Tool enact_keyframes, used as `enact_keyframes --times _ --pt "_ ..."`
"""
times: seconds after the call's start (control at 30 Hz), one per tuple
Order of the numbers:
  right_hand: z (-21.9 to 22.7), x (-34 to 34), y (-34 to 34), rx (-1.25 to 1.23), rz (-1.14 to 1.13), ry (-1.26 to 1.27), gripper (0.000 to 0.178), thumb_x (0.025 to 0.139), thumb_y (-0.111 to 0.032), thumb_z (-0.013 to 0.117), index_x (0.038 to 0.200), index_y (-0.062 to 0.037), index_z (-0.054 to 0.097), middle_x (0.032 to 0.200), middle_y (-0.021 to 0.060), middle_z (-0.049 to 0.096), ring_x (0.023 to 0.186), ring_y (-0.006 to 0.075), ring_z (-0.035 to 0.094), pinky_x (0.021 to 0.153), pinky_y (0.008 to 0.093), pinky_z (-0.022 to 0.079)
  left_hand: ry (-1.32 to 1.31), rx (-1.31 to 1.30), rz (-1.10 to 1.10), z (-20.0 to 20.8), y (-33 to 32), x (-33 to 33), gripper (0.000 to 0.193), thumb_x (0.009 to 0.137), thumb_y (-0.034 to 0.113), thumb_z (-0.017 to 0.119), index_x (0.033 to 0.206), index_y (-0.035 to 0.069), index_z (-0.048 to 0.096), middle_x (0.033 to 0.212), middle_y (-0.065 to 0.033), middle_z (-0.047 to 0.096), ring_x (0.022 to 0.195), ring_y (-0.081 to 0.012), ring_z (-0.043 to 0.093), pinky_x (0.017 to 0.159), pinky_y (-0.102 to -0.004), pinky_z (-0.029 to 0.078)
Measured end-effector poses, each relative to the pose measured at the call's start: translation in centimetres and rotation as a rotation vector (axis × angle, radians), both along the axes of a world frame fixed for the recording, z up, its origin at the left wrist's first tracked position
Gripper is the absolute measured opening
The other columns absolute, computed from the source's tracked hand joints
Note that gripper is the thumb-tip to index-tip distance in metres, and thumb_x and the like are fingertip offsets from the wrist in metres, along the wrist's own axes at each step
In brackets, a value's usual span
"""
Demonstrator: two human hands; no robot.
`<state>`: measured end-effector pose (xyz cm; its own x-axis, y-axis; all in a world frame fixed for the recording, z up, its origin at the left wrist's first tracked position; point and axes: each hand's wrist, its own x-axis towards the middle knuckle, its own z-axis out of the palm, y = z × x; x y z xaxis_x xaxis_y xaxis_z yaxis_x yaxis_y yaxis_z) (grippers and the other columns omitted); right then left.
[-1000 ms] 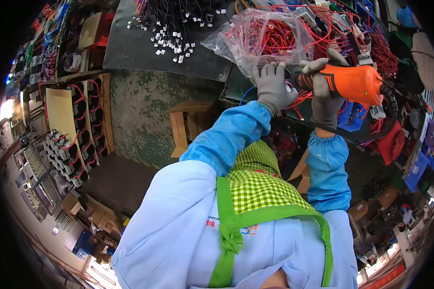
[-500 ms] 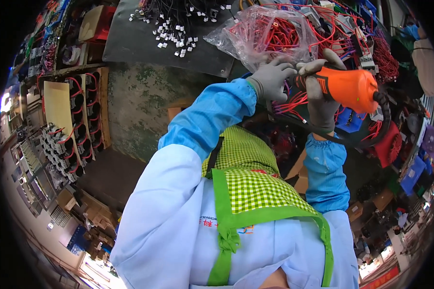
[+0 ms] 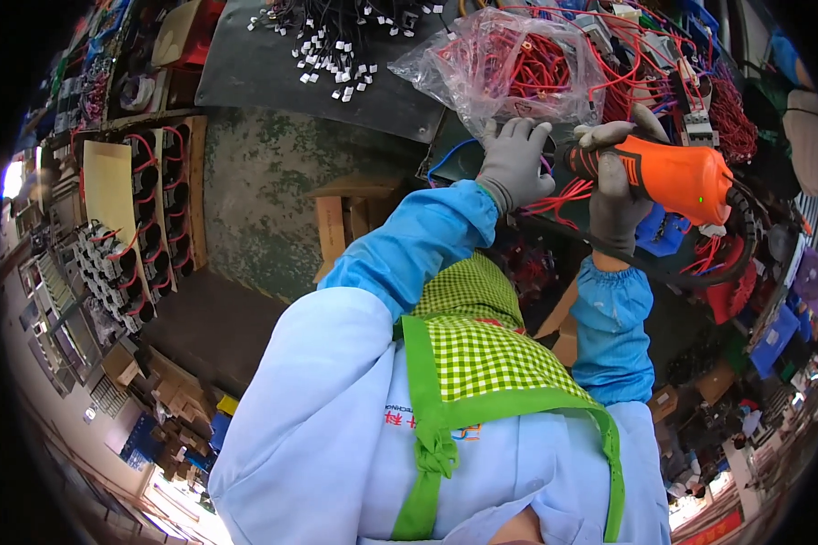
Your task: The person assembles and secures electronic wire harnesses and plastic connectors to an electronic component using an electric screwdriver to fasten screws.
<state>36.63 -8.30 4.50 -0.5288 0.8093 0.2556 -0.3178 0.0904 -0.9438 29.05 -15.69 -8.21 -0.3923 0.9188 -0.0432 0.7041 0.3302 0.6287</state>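
My right hand, in a grey glove, grips an orange corded power screwdriver, its dark nose pointing left toward my other hand. My gloved left hand is open, fingers stretched toward a clear plastic bag of red wires. What lies under its palm is hidden. Between the hands, red leads stick out, and a blue wire curves beside my left fingers. The screwdriver's tip is hidden.
Black cables with white connectors lie on a dark bench top. Grey breaker-like modules and red wire bundles stand at the right. A blue bin sits below the screwdriver. A rack of wired units is at the left.
My left hand has moved slightly down, its fingers now straighter and more apart. The screwdriver in my right hand has shifted a little right and down, away from the left hand.
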Motion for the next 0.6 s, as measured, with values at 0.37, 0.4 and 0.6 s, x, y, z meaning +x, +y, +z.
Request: enact_keyframes --times 0.37,0.4,0.6 --pt "-0.3 0.6 -1.9 0.180 -0.058 -0.119 0.059 0.079 0.010 0.058 0.131 -0.0030 0.032 0.088 0.0094 0.063 0.083 0.0177 0.060 0.077 0.0335 0.051 -0.024 0.118 0.138 -1.5 0.4 0.5 0.065 0.058 0.038 0.073 0.115 0.012 0.056 0.111 -0.0070 0.057 0.113 -0.0278 0.050 0.103 -0.0535 0.027" --pt "0.0 0.5 -1.6 0.093 -0.077 -0.159 0.060 0.076 0.010 0.059 0.129 -0.0020 0.032 0.087 0.0090 0.064 0.084 0.0175 0.061 0.078 0.0330 0.051 -0.024 0.117 0.142 -1.5 0.3 0.6 0.065 0.058 0.038 0.073 0.115 0.012 0.056 0.111 -0.0070 0.057 0.113 -0.0278 0.050 0.103 -0.0535 0.027" --pt "-0.2 -0.2 -1.5 0.116 -0.032 -0.138 0.055 0.075 0.007 0.055 0.126 0.0006 0.034 0.086 0.0090 0.061 0.084 0.0205 0.060 0.086 0.0399 0.050 -0.111 0.082 0.274 -0.7 -0.2 1.6 0.073 0.057 0.036 0.075 0.123 0.013 0.051 0.121 -0.0059 0.054 0.116 -0.0281 0.048 0.097 -0.0464 0.036"
